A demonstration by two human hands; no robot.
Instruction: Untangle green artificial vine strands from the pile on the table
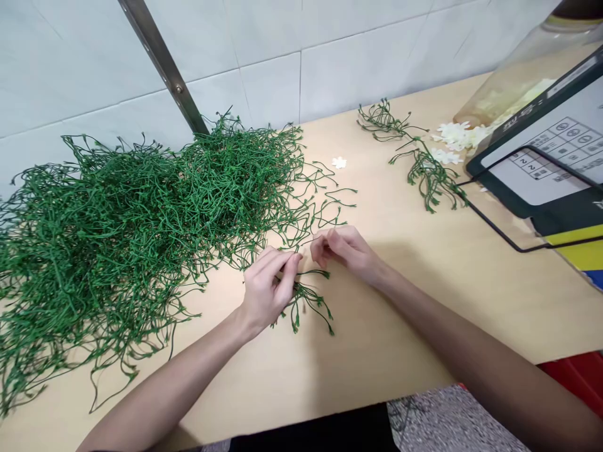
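My left hand (269,284) is closed in a pinch around a small bunch of green plastic flower stems (308,294). Their bud-tipped ends fan out below and to the right of the fingers. Just right of it, my right hand (346,250) has its fingers curled and thumb bent in. A thin green strand runs close to those fingertips, but whether they grip it I cannot make out. Left of both hands lies a large tangled heap of the same green stems (155,207), with loose strands reaching toward my fingers.
A white flower piece (339,162) lies beyond my hands. Farther right are an assembled green sprig (419,150), white blossoms (459,138), a clear jar (513,75) and a dark printed box (541,144) with a black wire frame (494,231). A metal post (164,66) stands against the tiled wall.
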